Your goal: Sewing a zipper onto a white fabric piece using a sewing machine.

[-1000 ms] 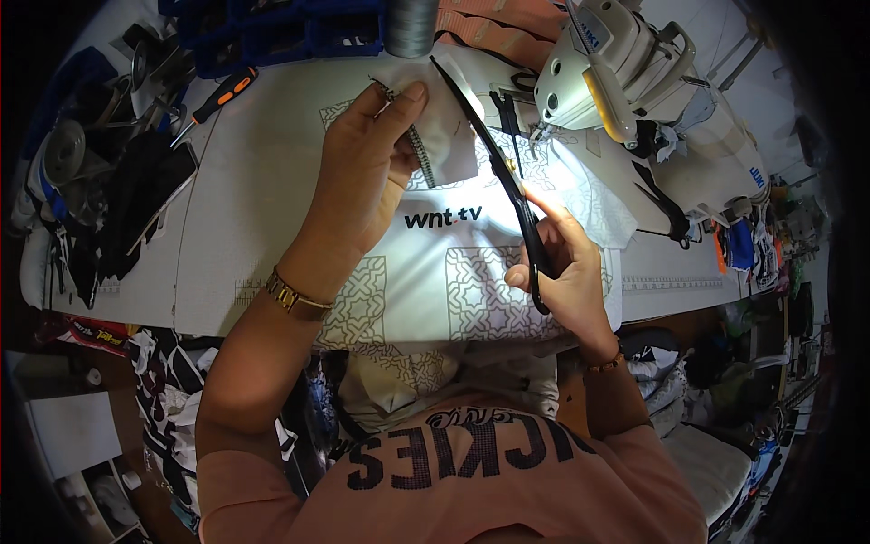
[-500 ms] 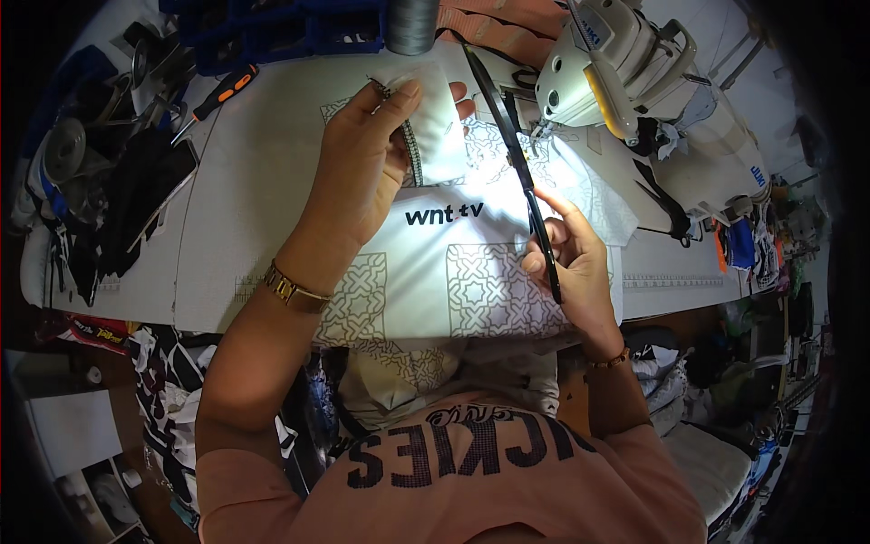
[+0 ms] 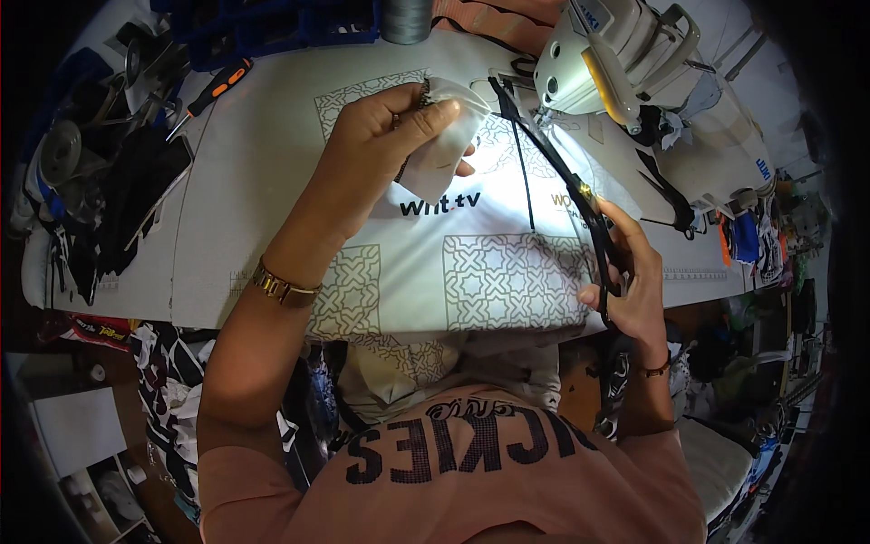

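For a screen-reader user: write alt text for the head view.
A person at a sewing table pinches a folded edge of white patterned fabric in the left hand and holds a black strap in the right hand, both near a white sewing machine. An orange-handled screwdriver and dark tools lie on the table's left.

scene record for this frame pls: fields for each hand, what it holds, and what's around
left hand: pinches a folded corner of the white patterned fabric, lifted off the table
right hand: grips a black strap that runs up toward the sewing machine
sewing machine: white, at the far right of the table, its lamp lighting the cloth
table: pale top; fabric spread across it and hanging over the near edge
screwdriver: orange and black handle, far left
thread spool: grey, at the far edge
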`<state>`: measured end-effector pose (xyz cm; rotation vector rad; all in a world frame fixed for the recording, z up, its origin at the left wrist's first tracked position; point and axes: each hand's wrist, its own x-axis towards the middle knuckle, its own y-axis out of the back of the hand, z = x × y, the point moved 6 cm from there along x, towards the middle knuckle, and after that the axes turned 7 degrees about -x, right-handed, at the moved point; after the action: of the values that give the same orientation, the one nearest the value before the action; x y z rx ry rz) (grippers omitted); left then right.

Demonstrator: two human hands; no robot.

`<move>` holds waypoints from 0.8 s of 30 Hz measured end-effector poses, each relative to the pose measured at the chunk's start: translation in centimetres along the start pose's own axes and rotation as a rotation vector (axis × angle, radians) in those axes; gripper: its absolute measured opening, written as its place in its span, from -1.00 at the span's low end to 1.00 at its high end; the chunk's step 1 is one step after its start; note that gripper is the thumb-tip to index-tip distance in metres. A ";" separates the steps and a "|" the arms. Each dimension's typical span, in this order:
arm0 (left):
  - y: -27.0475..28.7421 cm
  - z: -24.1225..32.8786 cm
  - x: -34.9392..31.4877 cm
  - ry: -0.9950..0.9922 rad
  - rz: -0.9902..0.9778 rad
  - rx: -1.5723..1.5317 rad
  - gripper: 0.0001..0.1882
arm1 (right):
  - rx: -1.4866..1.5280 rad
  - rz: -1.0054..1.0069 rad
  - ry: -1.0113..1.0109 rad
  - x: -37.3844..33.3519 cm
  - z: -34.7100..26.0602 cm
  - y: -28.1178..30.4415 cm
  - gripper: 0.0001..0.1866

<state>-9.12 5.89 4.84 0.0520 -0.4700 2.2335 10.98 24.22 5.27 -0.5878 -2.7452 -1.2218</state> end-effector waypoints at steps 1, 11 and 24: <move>-0.3 -0.1 0.0 0.002 -0.033 0.008 -0.70 | 0.011 -0.018 -0.022 0.0 0.1 0.0 -0.06; -1.0 -0.8 0.2 -0.034 -0.157 0.187 -0.83 | 0.045 -0.132 -0.084 1.1 0.5 -1.7 0.06; -0.6 -1.4 0.2 0.028 -0.149 0.286 -0.75 | -0.057 -0.167 -0.044 0.7 1.9 -1.4 -0.06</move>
<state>-8.63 6.84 3.75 0.1979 -0.1243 2.1356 9.96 24.99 3.15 -0.4017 -2.8541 -1.3401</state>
